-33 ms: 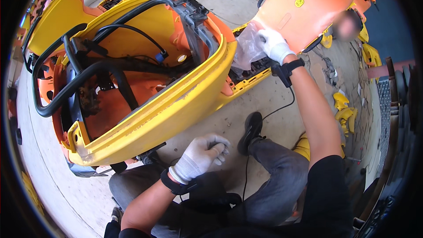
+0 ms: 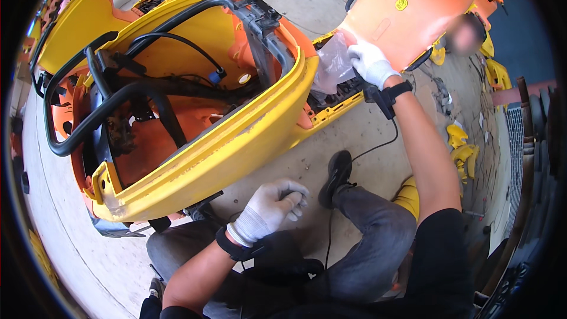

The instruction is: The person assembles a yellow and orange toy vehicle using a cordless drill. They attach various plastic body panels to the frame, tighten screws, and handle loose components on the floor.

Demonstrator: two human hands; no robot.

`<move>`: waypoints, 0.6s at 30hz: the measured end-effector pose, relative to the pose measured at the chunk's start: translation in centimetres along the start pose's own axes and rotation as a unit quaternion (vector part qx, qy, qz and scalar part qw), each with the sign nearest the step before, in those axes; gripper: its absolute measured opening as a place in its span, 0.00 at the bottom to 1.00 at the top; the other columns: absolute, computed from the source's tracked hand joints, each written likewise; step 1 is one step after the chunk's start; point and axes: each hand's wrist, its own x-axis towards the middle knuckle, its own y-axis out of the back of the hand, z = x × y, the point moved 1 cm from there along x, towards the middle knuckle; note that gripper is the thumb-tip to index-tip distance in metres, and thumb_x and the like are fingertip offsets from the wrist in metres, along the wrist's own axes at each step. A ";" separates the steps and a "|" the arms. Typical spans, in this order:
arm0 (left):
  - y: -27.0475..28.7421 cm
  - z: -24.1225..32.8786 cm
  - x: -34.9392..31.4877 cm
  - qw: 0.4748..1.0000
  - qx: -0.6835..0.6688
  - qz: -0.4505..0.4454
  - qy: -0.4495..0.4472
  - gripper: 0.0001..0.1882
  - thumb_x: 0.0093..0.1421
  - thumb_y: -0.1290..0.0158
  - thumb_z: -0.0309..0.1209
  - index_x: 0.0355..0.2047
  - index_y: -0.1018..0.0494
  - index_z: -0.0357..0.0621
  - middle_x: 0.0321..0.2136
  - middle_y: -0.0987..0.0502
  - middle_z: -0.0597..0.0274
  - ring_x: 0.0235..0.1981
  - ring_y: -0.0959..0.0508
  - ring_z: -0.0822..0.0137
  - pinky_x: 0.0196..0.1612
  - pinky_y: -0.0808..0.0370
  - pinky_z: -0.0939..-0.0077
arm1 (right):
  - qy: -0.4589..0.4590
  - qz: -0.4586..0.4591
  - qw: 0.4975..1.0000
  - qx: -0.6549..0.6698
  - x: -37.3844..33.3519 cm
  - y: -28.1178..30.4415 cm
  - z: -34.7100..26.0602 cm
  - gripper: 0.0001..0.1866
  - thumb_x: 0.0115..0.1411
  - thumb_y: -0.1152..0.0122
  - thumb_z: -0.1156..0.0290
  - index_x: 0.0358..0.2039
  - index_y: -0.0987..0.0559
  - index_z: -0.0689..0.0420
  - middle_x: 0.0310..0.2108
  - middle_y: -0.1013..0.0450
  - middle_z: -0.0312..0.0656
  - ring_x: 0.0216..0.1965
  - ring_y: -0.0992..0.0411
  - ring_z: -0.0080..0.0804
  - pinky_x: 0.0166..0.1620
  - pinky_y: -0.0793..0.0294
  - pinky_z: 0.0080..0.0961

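Observation:
My right hand (image 2: 372, 66), in a white glove, is at the right edge of a clear plastic bag (image 2: 334, 66). Its fingers are curled closed, and their tips are partly hidden, so what they hold cannot be made out. The bag lies on the dark, open middle of a yellow scooter body (image 2: 331, 112), below a raised orange panel (image 2: 407, 9). My left hand (image 2: 269, 210), also gloved in white, is loosely closed above my lap, thumb against fingers. Whether something small is inside it is hidden. It is apart from the yellow scooter shell (image 2: 248, 147).
A black tubular rail (image 2: 77, 127) juts from the shell's left end. Inside hangs a black cable with a blue connector (image 2: 216, 75). A thin cord (image 2: 378, 146) hangs from my right wrist strap. Yellow parts (image 2: 463, 150) lie on the floor at right. Another person (image 2: 465, 34) is at upper right.
My right hand has shifted slightly to the right, away from the middle of the plastic bag. My left hand has stayed in place.

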 end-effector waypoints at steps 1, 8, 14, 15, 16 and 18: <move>0.0 -0.1 0.1 1.000 0.000 0.000 -0.004 0.10 0.67 0.54 0.25 0.44 0.26 0.32 0.33 0.23 0.60 0.31 0.23 0.73 0.38 0.25 0.80 | 0.028 0.033 0.999 0.014 -1.2 0.3 0.5 0.03 0.53 0.43 0.75 0.28 0.23 0.52 0.31 0.28 0.45 0.38 0.29 0.50 0.42 0.27 0.41; -0.3 -0.1 -0.3 1.000 0.022 -0.003 -0.010 0.10 0.66 0.53 0.24 0.43 0.26 0.31 0.33 0.23 0.59 0.32 0.23 0.73 0.39 0.24 0.79 | 0.028 -0.071 0.978 -0.197 -5.1 5.0 0.4 0.08 0.49 0.44 0.77 0.28 0.20 0.49 0.29 0.25 0.40 0.34 0.30 0.46 0.41 0.27 0.38; -0.2 -0.7 0.0 0.999 0.042 0.003 -0.023 0.10 0.66 0.53 0.24 0.43 0.26 0.31 0.34 0.22 0.58 0.32 0.22 0.72 0.39 0.24 0.79 | 0.080 0.014 0.997 0.016 -0.4 2.0 -1.7 0.10 0.53 0.48 0.75 0.31 0.19 0.51 0.32 0.23 0.44 0.40 0.26 0.44 0.44 0.26 0.36; -0.4 -0.9 0.2 0.999 0.043 -0.001 -0.022 0.10 0.66 0.53 0.24 0.43 0.26 0.31 0.34 0.22 0.58 0.32 0.22 0.72 0.39 0.24 0.79 | 0.043 -0.037 0.996 0.070 0.1 0.5 0.2 0.10 0.55 0.47 0.72 0.34 0.19 0.53 0.34 0.23 0.45 0.40 0.26 0.43 0.44 0.26 0.35; -0.7 -0.9 0.5 0.999 0.043 -0.005 -0.021 0.10 0.66 0.53 0.24 0.43 0.26 0.31 0.34 0.22 0.58 0.32 0.22 0.72 0.39 0.24 0.79 | 0.005 -0.089 0.988 0.123 0.3 -1.3 2.7 0.10 0.56 0.46 0.70 0.37 0.19 0.54 0.35 0.22 0.46 0.40 0.25 0.43 0.44 0.26 0.34; -0.5 -0.6 0.2 0.999 0.048 0.008 -0.007 0.10 0.66 0.53 0.24 0.43 0.26 0.31 0.34 0.22 0.58 0.33 0.22 0.72 0.39 0.24 0.79 | -0.035 -0.161 0.966 0.198 1.5 -2.4 1.7 0.13 0.57 0.45 0.66 0.39 0.19 0.56 0.36 0.22 0.46 0.40 0.24 0.40 0.44 0.25 0.32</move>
